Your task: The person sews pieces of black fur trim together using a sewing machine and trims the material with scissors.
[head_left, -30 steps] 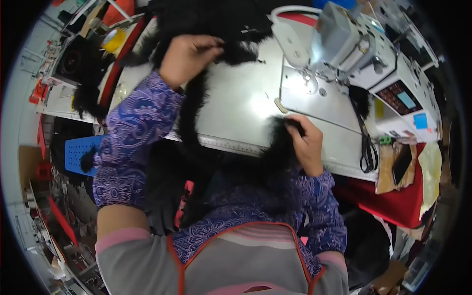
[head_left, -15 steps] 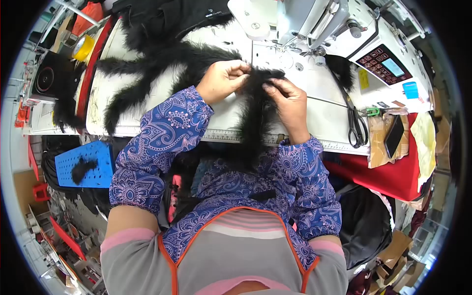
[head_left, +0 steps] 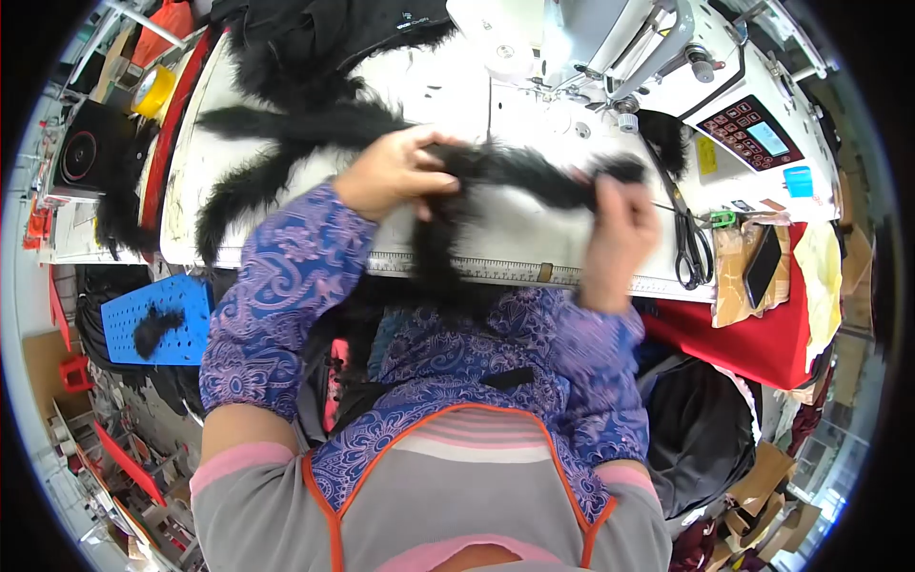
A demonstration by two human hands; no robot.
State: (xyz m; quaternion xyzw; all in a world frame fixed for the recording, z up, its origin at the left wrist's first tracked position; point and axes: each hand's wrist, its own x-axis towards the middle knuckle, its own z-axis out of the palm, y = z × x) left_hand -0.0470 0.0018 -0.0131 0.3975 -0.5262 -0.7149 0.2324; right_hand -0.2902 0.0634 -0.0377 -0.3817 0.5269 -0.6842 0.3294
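Note:
A black fur strip (head_left: 534, 174) is stretched sideways between my two hands over the front of the white sewing table (head_left: 524, 234). My left hand (head_left: 405, 173) is closed on its left part, where more black fur hangs down over the table's front edge. My right hand (head_left: 621, 224), smeared by motion, pinches the strip near its right end. Further black fur pieces (head_left: 253, 191) lie on the table to the left of my left hand. Behind the strip stands the sewing machine (head_left: 658, 48), its needle area a little beyond my hands.
Black scissors (head_left: 690, 248) lie at the table's right, beside a dark phone (head_left: 762, 265) on brown paper. A ruler tape (head_left: 391, 262) runs along the front edge. A blue perforated stool (head_left: 157, 319) with a fur scrap stands lower left. Yellow tape (head_left: 155, 91) sits at far left.
My right hand has moved right, drawing the strip out sideways. My left hand has shifted slightly left and down. Before, both hands were close together at the fur.

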